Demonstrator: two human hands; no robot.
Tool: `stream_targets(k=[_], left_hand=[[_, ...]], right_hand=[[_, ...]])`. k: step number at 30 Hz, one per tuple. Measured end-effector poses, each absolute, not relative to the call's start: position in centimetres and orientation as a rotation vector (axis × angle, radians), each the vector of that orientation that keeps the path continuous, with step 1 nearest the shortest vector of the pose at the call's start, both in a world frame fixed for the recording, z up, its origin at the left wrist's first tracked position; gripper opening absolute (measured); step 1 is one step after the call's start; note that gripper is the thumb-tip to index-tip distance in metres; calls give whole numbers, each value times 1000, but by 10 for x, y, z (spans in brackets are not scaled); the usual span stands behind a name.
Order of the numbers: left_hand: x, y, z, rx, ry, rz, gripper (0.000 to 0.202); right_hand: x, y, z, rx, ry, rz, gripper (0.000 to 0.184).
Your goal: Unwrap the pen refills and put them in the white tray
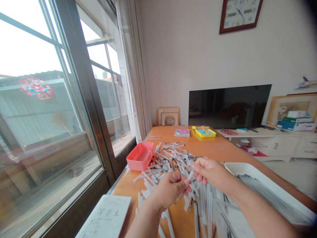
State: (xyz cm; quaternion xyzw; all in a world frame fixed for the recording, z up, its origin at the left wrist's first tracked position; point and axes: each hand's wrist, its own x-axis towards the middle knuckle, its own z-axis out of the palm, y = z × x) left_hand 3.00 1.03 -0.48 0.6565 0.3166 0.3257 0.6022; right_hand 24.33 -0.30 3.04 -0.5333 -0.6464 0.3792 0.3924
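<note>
Over a heap of slim parts, my left hand (170, 189) pinches a short translucent plastic tube (190, 175) between thumb and fingers. Close by on its right, my right hand (209, 170) has its thumb and index finger pressed together at the tube's upper end. Whether a thin rod is also between those fingertips is too small to tell. Beneath both hands spreads the pile of whitish tubes (148, 180) and thin black rods, lying in all directions. Longer clear tubes (209, 201) lie side by side below my right wrist.
A coral-red plastic box (140, 162) stands left of the pile. On the right, a white tray (232, 164) holds many thin grey rods. A notebook (106, 215) lies front left. Farther back on the table (170, 129) are a pen (155, 137), a booklet (182, 133) and a yellow box (205, 134).
</note>
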Motion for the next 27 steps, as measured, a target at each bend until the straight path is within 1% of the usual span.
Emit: stream_targets(k=[7, 10, 12, 16, 21, 27], left_hand=[[38, 8, 0, 1568, 836, 880, 29], [39, 7, 2, 1634, 895, 917, 27], [39, 7, 3, 1622, 869, 899, 29], [35, 7, 5, 1517, 816, 828, 40], [32, 7, 6, 1479, 753, 773, 46], [35, 10, -1, 1488, 711, 821, 36]], right_hand=[[229, -4, 28, -1455, -1484, 887, 44], [224, -5, 29, -1464, -1445, 827, 47], [224, -5, 30, -1452, -1425, 845, 49], [230, -5, 31, -1294, -1393, 1020, 53], [234, -6, 31, -1237, -1455, 1101, 41], [226, -6, 30, -1333, -1391, 1067, 39]])
